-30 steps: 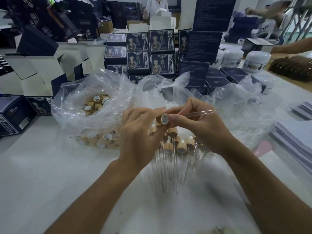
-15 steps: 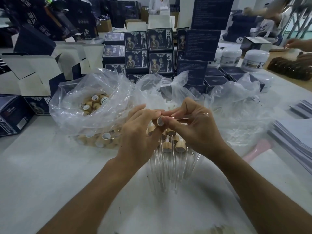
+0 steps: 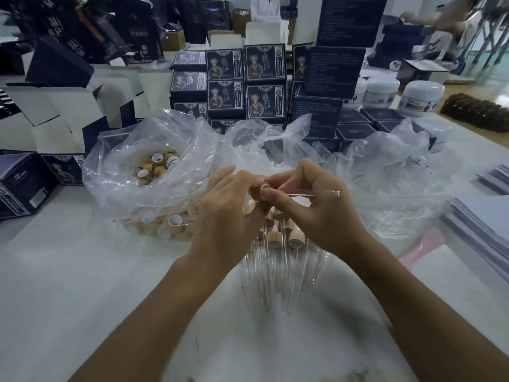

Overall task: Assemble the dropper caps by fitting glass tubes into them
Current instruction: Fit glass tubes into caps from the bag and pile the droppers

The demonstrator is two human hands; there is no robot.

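My left hand (image 3: 230, 216) pinches a tan wooden dropper cap (image 3: 265, 188), its open white-lined end facing right. My right hand (image 3: 319, 213) pinches a clear glass tube (image 3: 308, 193) whose left end sits at the cap's mouth; its rounded tip points right. Below both hands lies a pile of assembled droppers (image 3: 281, 249), caps at the far end and glass tubes fanned toward me. A clear plastic bag (image 3: 132, 172) at the left holds several loose caps (image 3: 157, 166).
Crumpled clear bags (image 3: 385, 175) lie to the right on the white table (image 3: 82, 285). Stacked dark blue boxes (image 3: 245, 81), open cartons (image 3: 66, 111) and white jars (image 3: 418, 97) stand behind. Grey sheets (image 3: 479, 216) are stacked at the right edge. Other people work at the back.
The tube has slid left into the cap, so less of it sticks out past my right hand. Both hands stay together above the pile.
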